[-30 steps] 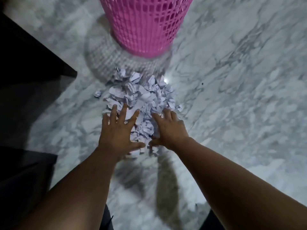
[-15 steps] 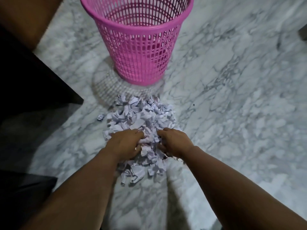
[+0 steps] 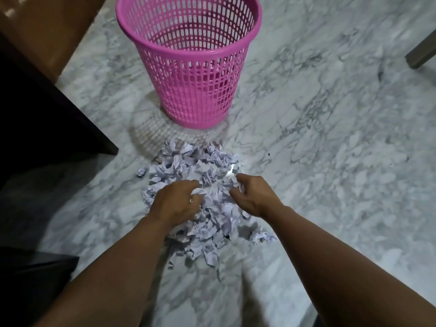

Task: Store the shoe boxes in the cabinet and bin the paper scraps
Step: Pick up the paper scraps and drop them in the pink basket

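Observation:
A heap of crumpled white paper scraps (image 3: 188, 166) lies on the marble floor just in front of a pink mesh bin (image 3: 188, 64), which stands upright and looks empty. My left hand (image 3: 175, 201) is on the near left of the heap, fingers curled round a wad of scraps. My right hand (image 3: 250, 197) is on the near right side, fingers curled into the paper. One stray scrap (image 3: 141, 172) lies left of the heap and another scrap (image 3: 260, 238) near my right forearm. No shoe box is in view.
A dark cabinet or furniture edge (image 3: 47, 114) fills the left side, with a brown surface (image 3: 47, 31) behind it. A grey furniture leg (image 3: 422, 53) stands at the far right. Dark cloth (image 3: 30, 279) lies at the lower left.
Both hands went from flat on the heap to curled into it, gathering scraps. The camera tilted up, so the whole bin came into view.

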### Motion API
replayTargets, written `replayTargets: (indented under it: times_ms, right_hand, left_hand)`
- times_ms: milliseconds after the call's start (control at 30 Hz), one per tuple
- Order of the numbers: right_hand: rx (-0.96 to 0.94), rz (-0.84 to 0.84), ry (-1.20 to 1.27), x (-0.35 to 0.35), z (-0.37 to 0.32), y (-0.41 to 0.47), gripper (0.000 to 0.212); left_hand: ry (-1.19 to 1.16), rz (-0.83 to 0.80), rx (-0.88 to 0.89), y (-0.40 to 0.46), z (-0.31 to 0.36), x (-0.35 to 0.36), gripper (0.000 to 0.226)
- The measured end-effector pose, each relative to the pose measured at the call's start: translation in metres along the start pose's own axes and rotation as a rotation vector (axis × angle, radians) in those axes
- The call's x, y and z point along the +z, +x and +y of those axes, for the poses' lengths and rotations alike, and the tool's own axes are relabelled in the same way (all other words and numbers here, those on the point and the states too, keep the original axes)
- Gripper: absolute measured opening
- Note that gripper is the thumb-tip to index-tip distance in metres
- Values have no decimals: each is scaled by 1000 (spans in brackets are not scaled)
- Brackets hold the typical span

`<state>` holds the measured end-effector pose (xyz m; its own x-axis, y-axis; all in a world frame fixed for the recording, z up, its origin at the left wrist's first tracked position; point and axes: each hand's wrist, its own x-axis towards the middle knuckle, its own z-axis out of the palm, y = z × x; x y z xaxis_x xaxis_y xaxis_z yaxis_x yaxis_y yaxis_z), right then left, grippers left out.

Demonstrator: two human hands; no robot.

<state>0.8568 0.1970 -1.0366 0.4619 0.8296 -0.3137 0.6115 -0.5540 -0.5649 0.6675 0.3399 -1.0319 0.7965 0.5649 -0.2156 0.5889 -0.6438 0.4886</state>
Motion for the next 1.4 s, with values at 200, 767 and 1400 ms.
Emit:
replayTargets:
  times_ms: [200,767,1400]
  right_hand:
    - [133,296,503,-30,-27,30,34]
    - [-135,574,476,-273,-221,194,45]
    - [-23,884,385,-207,-112,146,56]
  left_hand:
    - [-316,349,-84,39,30,-29,23]
    - [-520,909,-156,230,122,-307,42]
    - [-167,964,-307,155,65,-189,38]
